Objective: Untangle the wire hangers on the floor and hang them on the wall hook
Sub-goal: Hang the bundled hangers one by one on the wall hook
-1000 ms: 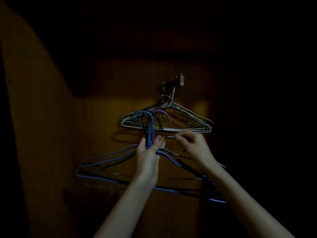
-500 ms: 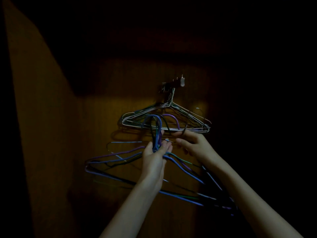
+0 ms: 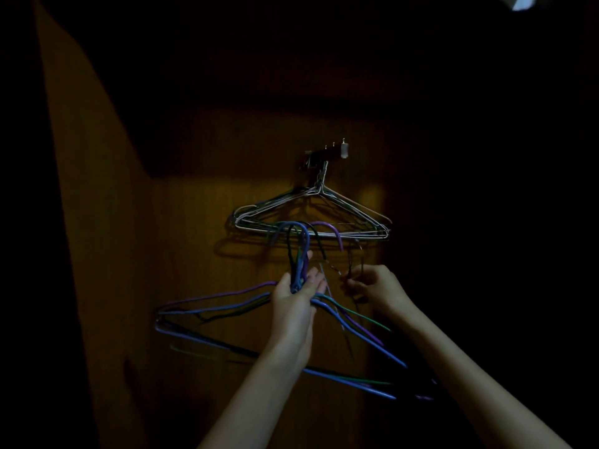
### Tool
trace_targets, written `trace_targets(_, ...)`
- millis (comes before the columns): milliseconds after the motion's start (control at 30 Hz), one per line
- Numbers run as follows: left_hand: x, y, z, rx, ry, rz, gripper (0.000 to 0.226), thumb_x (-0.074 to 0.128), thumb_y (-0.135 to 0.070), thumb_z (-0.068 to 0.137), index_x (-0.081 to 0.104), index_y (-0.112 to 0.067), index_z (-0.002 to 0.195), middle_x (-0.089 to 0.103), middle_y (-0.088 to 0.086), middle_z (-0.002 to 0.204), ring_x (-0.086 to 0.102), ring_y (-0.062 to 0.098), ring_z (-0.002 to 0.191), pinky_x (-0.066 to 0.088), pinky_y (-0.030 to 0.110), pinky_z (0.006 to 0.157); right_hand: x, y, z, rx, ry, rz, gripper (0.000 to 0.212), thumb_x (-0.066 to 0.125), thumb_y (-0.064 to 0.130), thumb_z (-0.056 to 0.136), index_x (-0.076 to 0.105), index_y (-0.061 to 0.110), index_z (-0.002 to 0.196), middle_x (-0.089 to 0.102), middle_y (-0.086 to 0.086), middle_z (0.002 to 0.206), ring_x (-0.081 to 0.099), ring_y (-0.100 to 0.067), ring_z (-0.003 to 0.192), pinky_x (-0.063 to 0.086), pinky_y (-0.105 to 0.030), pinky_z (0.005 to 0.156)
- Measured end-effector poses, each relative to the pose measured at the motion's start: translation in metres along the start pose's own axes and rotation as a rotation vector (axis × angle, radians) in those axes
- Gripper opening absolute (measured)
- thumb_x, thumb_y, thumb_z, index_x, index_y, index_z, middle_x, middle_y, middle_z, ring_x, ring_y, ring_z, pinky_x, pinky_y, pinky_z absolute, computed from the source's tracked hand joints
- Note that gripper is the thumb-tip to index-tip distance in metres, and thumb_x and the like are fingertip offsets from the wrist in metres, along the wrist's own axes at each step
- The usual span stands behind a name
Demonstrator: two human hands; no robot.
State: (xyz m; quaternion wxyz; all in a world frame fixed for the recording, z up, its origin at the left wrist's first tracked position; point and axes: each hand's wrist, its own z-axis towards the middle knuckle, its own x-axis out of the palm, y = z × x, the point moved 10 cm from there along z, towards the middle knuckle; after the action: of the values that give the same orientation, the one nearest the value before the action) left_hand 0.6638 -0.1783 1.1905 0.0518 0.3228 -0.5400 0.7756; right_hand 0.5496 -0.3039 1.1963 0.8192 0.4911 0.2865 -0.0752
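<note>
1. Dim room, wood wall [image 3: 194, 254]. The wall hook [image 3: 327, 153] sits above and a bit right of both hands, with a set of pale wire hangers [image 3: 311, 218] already hung on it.
2. Left hand [image 3: 296, 299] is raised, palm toward the wall, its fingers [image 3: 316, 278] curled round the necks of a bunch of coloured hangers [image 3: 356, 333] (blue, purple, green). So the left fingers are holding, not loose.
3. The bunch's hook ends [image 3: 299, 231] stick straight up out of the left fist and overlap the bottom bar of the pale hangers. The bodies hang below the fist, long axis roughly sideways, right end dipping lower.
4. Right hand [image 3: 377, 288] is just beside the left, same height, fingers narrow and pinching a thin dark wire [image 3: 351, 260] that runs up from them. Too dark to tell whether that wire belongs to the bunch or is a separate hanger.
5. Key relation: the hook ends are well below the wall hook, nearly under it but slightly left. Judgement: the coming move is up and a little right, then over the hook.
6. Left hand carries the load and is nearer in line with the hook, so it likely does the lift; right looks busy freeing one strand.
7. Risk, my read: the raised hook ends may snag the pale hangers' bars on the way up.
8. Nothing of the floor visible here.
</note>
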Motion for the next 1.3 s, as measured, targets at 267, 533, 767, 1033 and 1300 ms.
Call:
trace_targets(267,-0.002,0.002,-0.018,-0.02,0.03,0.016,0.034,0.038,0.008,0.095,0.055,-0.013,0.116,0.052,0.023,0.129,0.053,0.028,0.12,0.041,0.031,0.1,-0.008,0.0,-0.018,0.011,-0.125,-0.413,0.019,0.063,0.029,0.088,0.068,0.03,0.106,0.067,0.008,0.103,0.061,-0.012,0.101,0.05,-0.037,0.085)
trace_targets(533,-0.006,0.0,-0.016,-0.022,0.02,0.017,0.033,0.038,0.005,0.096,0.053,-0.013,0.119,0.052,0.022,0.13,0.052,0.029,0.122,0.041,0.029,0.098,0.008,0.025,-0.017,-0.206,0.063,-0.328,0.01,0.067,0.016,0.083,0.07,0.008,0.088,0.059,0.005,0.081,0.057,-0.01,0.08,0.045,-0.019,0.072)
trace_targets(767,-0.001,0.002,-0.007,-0.024,0.024,0.017,0.035,0.037,0.006,0.097,0.051,-0.011,0.125,0.05,0.023,0.132,0.051,0.029,0.123,0.041,0.029,0.1,-0.008,0.047,-0.013,-0.194,-0.025,0.043,0.01,0.058,0.01,0.09,0.062,0.019,0.091,0.063,0.0,0.081,0.062,-0.008,0.065,0.05,-0.015,0.054)
trace_targets(1033,0.008,0.01,0.007,-0.044,0.0,0.001,0.034,0.04,0.005,0.096,0.053,-0.012,0.123,0.054,0.018,0.12,0.055,0.026,0.115,0.042,0.031,0.1,-0.008,0.073,-0.004,-0.294,0.018,0.086,0.013,0.057,0.008,0.09,0.063,0.019,0.086,0.06,0.007,0.073,0.058,0.003,0.056,0.04,-0.01,0.046)
trace_targets(1300,0.01,0.011,0.027,-0.017,-0.028,-0.044,0.032,0.041,0.006,0.095,0.053,-0.012,0.118,0.057,0.016,0.112,0.056,0.027,0.111,0.041,0.036,0.105,-0.017,0.04,0.009,-0.216,0.035,0.07,0.005,0.064,0.018,0.086,0.063,0.019,0.091,0.062,0.003,0.078,0.054,0.003,0.05,0.044,-0.017,0.048)
